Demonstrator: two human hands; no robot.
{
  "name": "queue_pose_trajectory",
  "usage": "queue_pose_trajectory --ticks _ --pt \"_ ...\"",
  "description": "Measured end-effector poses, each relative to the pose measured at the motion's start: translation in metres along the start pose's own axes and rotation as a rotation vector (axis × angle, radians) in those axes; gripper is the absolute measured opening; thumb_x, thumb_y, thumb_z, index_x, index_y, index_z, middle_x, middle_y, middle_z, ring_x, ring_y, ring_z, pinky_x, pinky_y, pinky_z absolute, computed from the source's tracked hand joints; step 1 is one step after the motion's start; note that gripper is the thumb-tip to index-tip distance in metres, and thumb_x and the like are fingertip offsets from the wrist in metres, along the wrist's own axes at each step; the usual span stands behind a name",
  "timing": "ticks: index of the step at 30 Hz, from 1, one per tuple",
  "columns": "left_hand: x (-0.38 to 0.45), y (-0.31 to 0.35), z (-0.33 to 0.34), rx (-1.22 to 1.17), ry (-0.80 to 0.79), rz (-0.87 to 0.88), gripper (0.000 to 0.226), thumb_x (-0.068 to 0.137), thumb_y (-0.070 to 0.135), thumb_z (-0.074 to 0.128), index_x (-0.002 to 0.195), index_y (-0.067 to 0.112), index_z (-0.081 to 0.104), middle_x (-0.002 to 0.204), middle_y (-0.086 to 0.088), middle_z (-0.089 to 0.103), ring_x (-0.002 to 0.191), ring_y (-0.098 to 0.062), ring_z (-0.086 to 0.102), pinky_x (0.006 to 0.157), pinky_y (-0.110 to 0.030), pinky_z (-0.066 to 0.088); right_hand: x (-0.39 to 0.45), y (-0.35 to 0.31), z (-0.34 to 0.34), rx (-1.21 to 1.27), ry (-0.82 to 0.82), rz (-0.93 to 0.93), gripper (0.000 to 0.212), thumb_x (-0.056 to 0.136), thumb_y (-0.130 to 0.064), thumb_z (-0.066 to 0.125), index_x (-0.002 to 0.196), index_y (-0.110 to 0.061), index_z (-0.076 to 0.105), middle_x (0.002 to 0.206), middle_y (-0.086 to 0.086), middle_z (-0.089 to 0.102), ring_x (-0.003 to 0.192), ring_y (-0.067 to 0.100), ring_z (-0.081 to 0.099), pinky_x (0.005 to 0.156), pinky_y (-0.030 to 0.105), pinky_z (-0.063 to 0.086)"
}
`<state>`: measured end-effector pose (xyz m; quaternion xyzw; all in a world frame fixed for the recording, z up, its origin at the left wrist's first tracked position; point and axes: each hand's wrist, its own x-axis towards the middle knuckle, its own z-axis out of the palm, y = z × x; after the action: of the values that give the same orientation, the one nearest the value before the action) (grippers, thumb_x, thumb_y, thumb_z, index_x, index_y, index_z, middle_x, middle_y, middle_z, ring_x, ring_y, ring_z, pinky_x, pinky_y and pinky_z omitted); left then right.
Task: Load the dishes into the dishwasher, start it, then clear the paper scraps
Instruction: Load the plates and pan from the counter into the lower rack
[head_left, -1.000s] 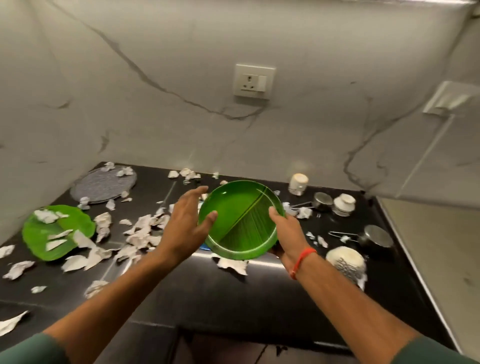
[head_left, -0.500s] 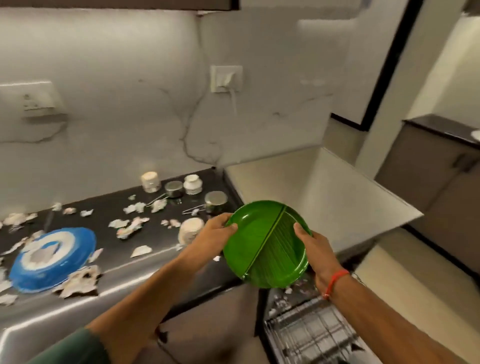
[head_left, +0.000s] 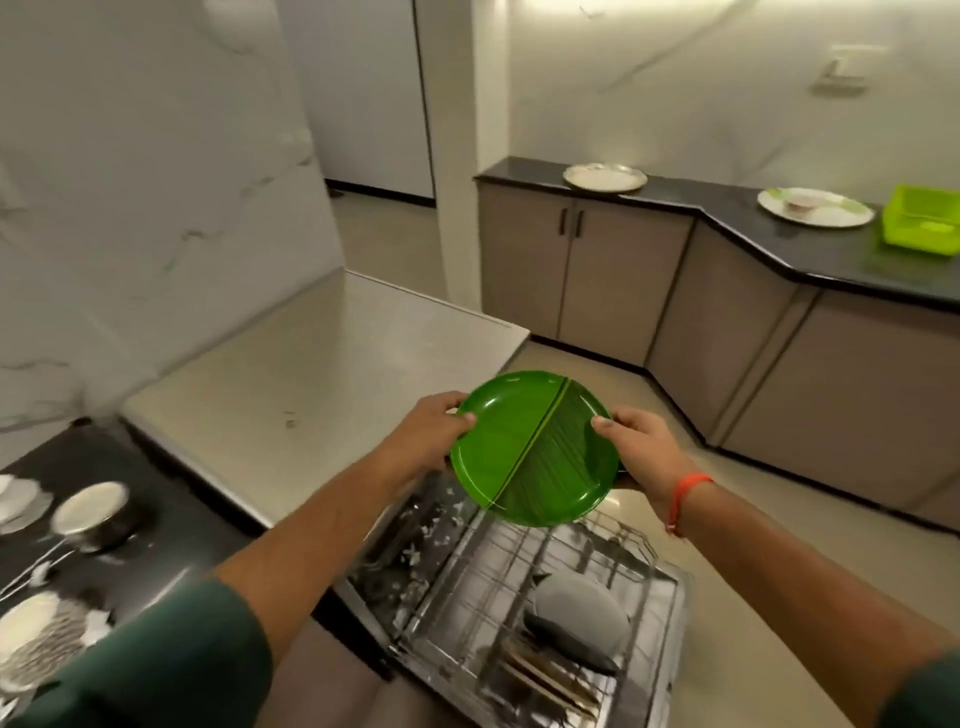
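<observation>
Quick count, going off the dishwasher rack (head_left: 524, 613) as the reference. One green plate (head_left: 535, 447) right above it, two hands on that, left hand (head_left: 431, 436) and right hand (head_left: 641, 449). One grey dish (head_left: 576, 621) sitting in the rack itself. Left of the rack on the black counter (head_left: 171, 545): one steel bowl (head_left: 96, 514), one patterned white bowl (head_left: 39, 636). Far behind the rack: two plates, a steel plate (head_left: 605, 178) and a white plate (head_left: 815, 207), plus one green basket (head_left: 922, 221).
</observation>
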<state>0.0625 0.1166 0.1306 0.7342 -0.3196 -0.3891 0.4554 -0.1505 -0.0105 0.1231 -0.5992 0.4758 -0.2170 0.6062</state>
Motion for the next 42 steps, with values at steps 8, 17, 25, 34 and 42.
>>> queue_pose_trajectory --ticks 8,17,25,34,42 --pt "0.094 -0.028 0.072 0.093 -0.257 -0.085 0.018 0.105 0.011 0.049 0.118 0.014 0.061 0.095 -0.006 0.071 0.073 -0.012 0.069 0.050 -0.026 0.057 0.051 0.058 -0.040 -0.026 0.209 0.146 0.017 0.102 -0.017 0.052 0.114 -0.010 0.063 0.097 0.016 0.070 0.073 0.024 0.068 0.056 0.034 0.058" --pt "0.167 -0.066 0.142 0.298 -0.399 -0.021 0.017 0.098 0.006 0.053 0.106 0.018 0.061 0.081 -0.007 0.072 0.081 -0.028 0.073 0.074 -0.049 0.063 0.086 0.138 -0.079 -0.203 0.363 0.200 0.020 0.088 -0.029 0.056 0.076 -0.034 0.072 0.087 0.006 0.074 0.089 0.028 0.072 0.084 0.053 0.058" --pt "0.211 -0.075 0.194 0.471 -0.321 0.093 0.029 0.094 -0.002 0.051 0.111 0.020 0.061 0.083 0.001 0.073 0.063 -0.014 0.064 0.045 -0.020 0.046 0.145 0.177 -0.112 -0.194 0.452 0.204 0.022 0.094 -0.015 0.062 0.111 -0.018 0.076 0.072 -0.013 0.063 0.062 0.000 0.052 0.071 0.023 0.046" --pt "0.281 -0.155 0.237 0.812 -0.281 0.159 0.030 0.090 0.014 0.064 0.114 0.032 0.069 0.114 0.009 0.072 0.096 -0.018 0.068 0.081 -0.035 0.057 0.212 0.265 -0.109 -0.424 0.385 0.251 0.027 0.094 -0.011 0.059 0.111 -0.022 0.076 0.099 0.001 0.074 0.090 0.016 0.064 0.084 0.022 0.045" --pt "0.342 -0.270 0.278 0.873 -0.325 0.063 0.029 0.095 0.014 0.063 0.117 0.032 0.067 0.110 0.007 0.074 0.091 -0.018 0.069 0.084 -0.042 0.060 0.268 0.380 -0.084 -0.515 0.358 0.371 0.030 0.092 -0.012 0.058 0.113 -0.023 0.076 0.107 0.006 0.075 0.097 0.025 0.067 0.086 0.022 0.046"
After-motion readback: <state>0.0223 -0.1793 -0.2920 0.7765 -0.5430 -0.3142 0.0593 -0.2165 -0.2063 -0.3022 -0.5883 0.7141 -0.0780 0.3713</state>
